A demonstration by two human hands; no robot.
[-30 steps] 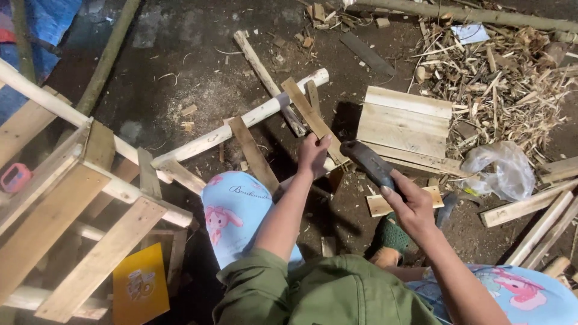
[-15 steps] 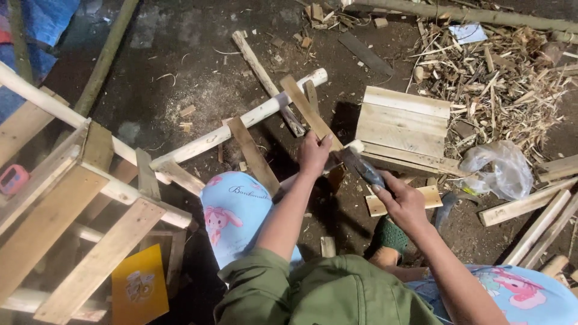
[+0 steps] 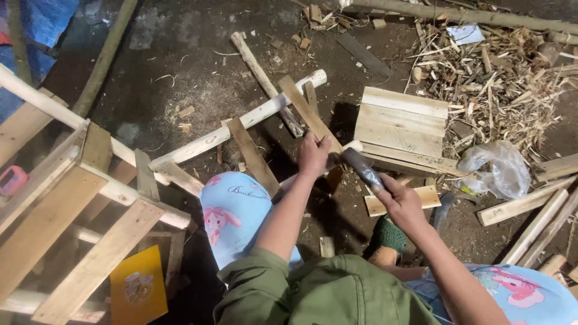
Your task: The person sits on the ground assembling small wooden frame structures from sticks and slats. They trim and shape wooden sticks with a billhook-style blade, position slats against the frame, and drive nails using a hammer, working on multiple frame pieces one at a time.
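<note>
My left hand [image 3: 313,155] grips the near end of a brown wooden slat [image 3: 306,109] that lies slanted across a pale round pole [image 3: 241,120]. My right hand [image 3: 400,201] is closed around the dark wrapped handle of a hammer [image 3: 363,168]. The hammer's head end reaches right up to my left hand, and its tip is partly hidden there. Below my hands I see my knee in light blue patterned cloth [image 3: 232,210] and my green sleeves.
A small slatted wooden panel [image 3: 400,123] lies just right of my hands, with a crumpled plastic bag [image 3: 497,168] beyond it. Wood scraps and shavings [image 3: 500,78] pile up at upper right. A large wooden frame [image 3: 78,198] fills the left, with a yellow card [image 3: 138,286] beneath it.
The hammer has swung down and left, so its head now sits by my left hand. My left hand keeps its hold on the slat.
</note>
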